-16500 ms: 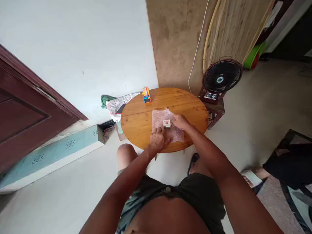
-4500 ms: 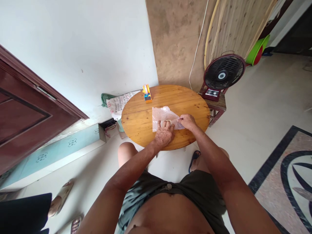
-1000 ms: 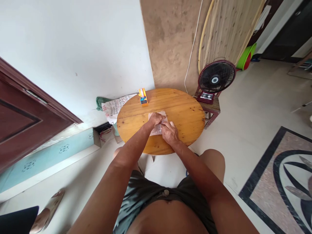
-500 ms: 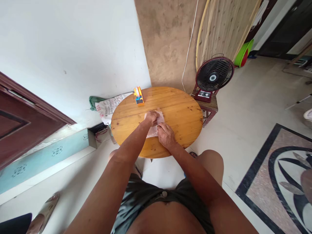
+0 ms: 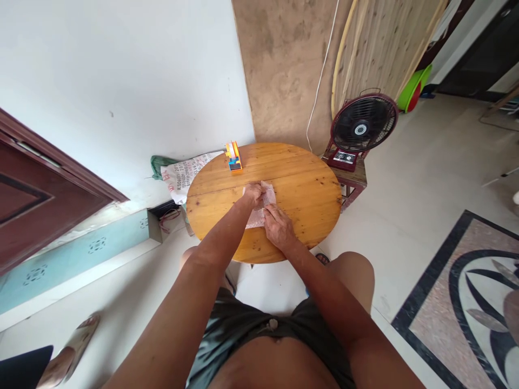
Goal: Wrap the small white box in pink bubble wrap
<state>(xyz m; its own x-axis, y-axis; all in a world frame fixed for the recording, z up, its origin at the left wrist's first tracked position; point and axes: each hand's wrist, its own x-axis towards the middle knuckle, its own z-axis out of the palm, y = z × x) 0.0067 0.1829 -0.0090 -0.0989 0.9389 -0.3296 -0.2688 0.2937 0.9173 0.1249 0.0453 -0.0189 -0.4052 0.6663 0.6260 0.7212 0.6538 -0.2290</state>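
Observation:
A translucent, pale sheet of bubble wrap [image 5: 255, 218] lies on the round wooden table [image 5: 308, 189]. My left hand [image 5: 254, 194] is closed on its upper part, the fingers curled in and partly hidden. Just below and to the right, my right hand [image 5: 279, 226] pinches the wrap near its right edge, fingertips bent down. Whether anything is wrapped inside, I cannot tell. Beyond my hands, near the table's far left edge, stands an orange and blue tape dispenser [image 5: 234, 157], touched by neither hand.
A dark red fan [image 5: 360, 128] stands on a wooden stool [image 5: 354, 181] right of the table. A printed white sack [image 5: 190, 175] lies between table and wall. Another person's sandaled foot [image 5: 79, 346] shows at lower left. A large wooden board [image 5: 377, 48] leans behind the fan.
The whole view has shifted slightly, so the table and fan appear a little further right. Both hands stay on the bubble wrap, with only small finger movement.

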